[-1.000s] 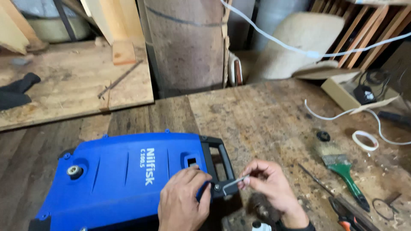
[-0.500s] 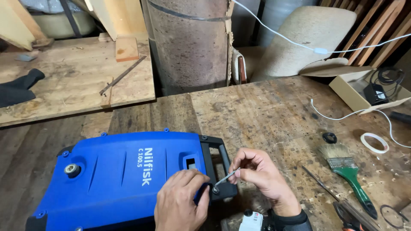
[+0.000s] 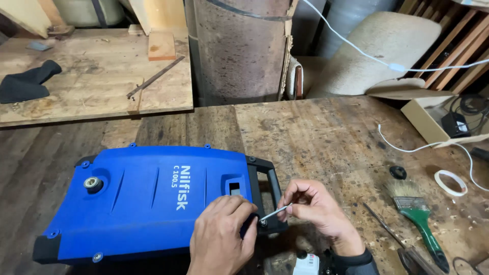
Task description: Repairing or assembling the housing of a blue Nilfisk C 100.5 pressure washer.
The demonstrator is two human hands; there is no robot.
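On the blue machine casing [image 3: 147,198], left hand [image 3: 221,237] rests flat, fingers released; right hand [image 3: 313,206] fingers pinch a thin metal tool [image 3: 276,212]

Worn wooden workbench [image 3: 326,132], rusty metal drum [image 3: 239,48] behind, plywood sheet [image 3: 91,76], beige cushioned chair [image 3: 377,53]

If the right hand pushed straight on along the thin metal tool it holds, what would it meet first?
Probably the black handle frame of the blue plastic machine housing: the right hand aims the thin metal tool at its corner, beside the left hand.
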